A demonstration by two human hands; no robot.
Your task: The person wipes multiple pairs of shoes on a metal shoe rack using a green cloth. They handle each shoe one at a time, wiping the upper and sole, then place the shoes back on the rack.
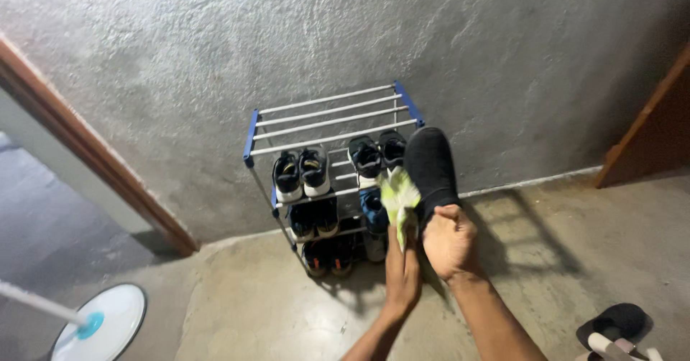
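Overhead, black shoe (431, 167) beside rack edge (408, 104)

Shoe rack (329, 112) holding sneakers (301, 173), round mop (100, 323), perhaps a slipper (617, 323)

No packages, labels, signs or screens show anywhere in this view.
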